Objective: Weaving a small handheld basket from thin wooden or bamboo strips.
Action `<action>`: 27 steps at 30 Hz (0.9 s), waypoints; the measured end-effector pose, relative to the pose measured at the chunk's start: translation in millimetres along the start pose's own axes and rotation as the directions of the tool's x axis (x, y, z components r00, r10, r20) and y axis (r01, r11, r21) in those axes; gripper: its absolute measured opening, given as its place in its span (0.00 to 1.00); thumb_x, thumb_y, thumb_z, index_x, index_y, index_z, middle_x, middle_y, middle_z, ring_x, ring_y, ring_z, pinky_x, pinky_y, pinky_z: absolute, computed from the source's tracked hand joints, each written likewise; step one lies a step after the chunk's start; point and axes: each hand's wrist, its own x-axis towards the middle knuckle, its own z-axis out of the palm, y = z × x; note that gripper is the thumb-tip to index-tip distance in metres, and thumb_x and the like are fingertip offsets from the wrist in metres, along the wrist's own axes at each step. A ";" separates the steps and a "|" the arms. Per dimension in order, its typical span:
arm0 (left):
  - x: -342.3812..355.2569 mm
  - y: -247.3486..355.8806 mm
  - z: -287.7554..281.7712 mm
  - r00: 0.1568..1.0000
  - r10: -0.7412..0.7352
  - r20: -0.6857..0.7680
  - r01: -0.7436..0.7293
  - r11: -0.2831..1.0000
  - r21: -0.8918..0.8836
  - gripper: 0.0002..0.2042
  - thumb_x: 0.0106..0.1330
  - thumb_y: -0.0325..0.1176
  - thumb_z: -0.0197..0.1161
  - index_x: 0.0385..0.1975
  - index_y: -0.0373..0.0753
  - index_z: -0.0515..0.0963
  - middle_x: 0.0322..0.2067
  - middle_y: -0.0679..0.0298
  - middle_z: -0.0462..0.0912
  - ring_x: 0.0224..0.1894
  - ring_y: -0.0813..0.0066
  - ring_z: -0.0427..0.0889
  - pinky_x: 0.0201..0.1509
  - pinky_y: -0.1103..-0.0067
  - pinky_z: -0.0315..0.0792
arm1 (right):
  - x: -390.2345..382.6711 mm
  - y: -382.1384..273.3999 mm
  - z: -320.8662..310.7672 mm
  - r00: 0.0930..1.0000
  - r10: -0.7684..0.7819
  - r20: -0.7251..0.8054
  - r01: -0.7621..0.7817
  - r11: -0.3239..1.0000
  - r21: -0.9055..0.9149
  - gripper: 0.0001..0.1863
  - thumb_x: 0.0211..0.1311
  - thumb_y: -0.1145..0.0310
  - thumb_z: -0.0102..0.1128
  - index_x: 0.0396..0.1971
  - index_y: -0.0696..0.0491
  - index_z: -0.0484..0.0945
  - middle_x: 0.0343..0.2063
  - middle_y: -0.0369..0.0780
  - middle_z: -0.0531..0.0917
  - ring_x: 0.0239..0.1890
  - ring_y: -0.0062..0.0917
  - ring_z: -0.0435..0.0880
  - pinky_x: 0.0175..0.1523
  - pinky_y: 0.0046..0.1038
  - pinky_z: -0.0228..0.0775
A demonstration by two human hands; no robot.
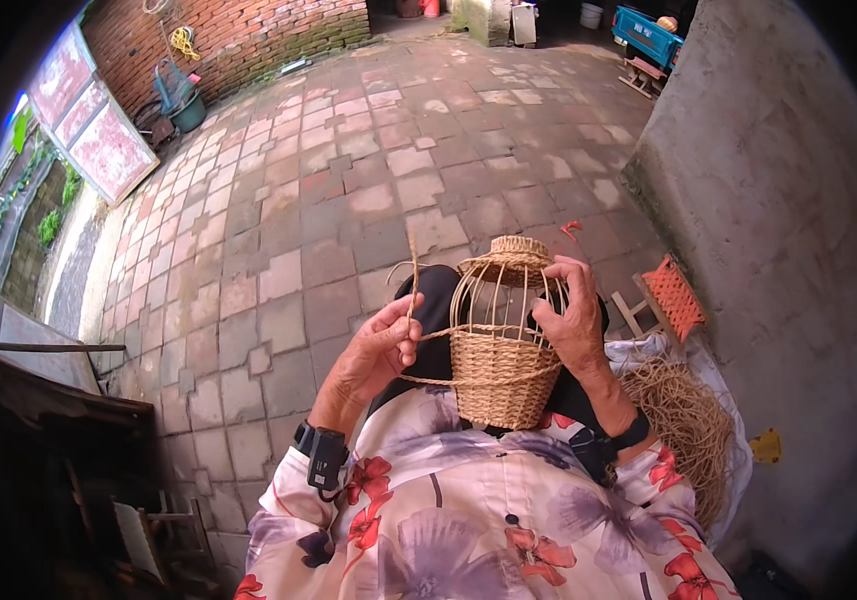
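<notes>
A half-woven wicker basket (504,392) stands upright between my knees. Its lower body is tightly woven, bare ribs rise above that, and a woven collar (518,262) rings the narrower top. My left hand (385,340), left of the basket, is closed in a pinch on a twisted straw cord (414,275). The cord's free end sticks up past the fingers, and strands run across to the basket. My right hand (580,318) curves around the basket's right side, thumb and forefinger apart at the ribs; its other fingers are partly hidden.
A heap of straw cord (676,425) lies on a white sack (743,470) at my right. Behind it stand a small seat with orange webbing (675,297) and a grey wall (778,200). Paving tiles (328,260) spread ahead. A wooden stool (158,530) is at lower left.
</notes>
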 end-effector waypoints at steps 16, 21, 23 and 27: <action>27.2 -15.6 -25.6 0.957 0.026 -0.289 0.090 0.920 0.381 0.08 0.72 0.32 0.54 0.42 0.35 0.75 0.29 0.69 0.79 0.28 0.83 0.79 0.34 0.86 0.78 | -18.6 -6.8 -6.5 0.997 -0.051 -0.065 0.052 0.999 0.004 0.21 0.43 0.81 0.56 0.42 0.56 0.67 0.52 0.49 0.70 0.55 0.42 0.70 0.61 0.38 0.62; 32.7 -6.5 -11.6 0.971 0.028 -0.237 0.108 0.833 0.543 0.10 0.71 0.34 0.56 0.42 0.33 0.76 0.29 0.69 0.78 0.27 0.84 0.77 0.33 0.85 0.75 | -23.1 -1.2 -14.0 0.999 0.031 -0.042 -0.026 0.992 0.124 0.20 0.43 0.82 0.53 0.42 0.56 0.67 0.52 0.49 0.71 0.56 0.41 0.70 0.61 0.37 0.61; 41.0 -10.9 -1.8 0.994 0.014 -0.108 0.038 0.883 0.468 0.09 0.69 0.32 0.59 0.41 0.33 0.76 0.28 0.70 0.77 0.27 0.84 0.76 0.32 0.86 0.73 | -22.3 -1.2 -14.1 0.998 0.039 -0.044 -0.033 0.990 0.137 0.20 0.43 0.82 0.53 0.41 0.56 0.67 0.52 0.49 0.71 0.56 0.41 0.70 0.61 0.37 0.61; 53.1 -22.3 12.8 0.992 0.128 -0.016 -0.083 0.732 0.676 0.05 0.63 0.26 0.63 0.35 0.34 0.77 0.27 0.69 0.78 0.25 0.81 0.76 0.28 0.83 0.70 | -20.2 -2.3 -15.6 0.999 0.004 -0.049 0.001 0.993 0.118 0.20 0.44 0.82 0.52 0.41 0.56 0.67 0.51 0.49 0.71 0.55 0.41 0.70 0.61 0.37 0.62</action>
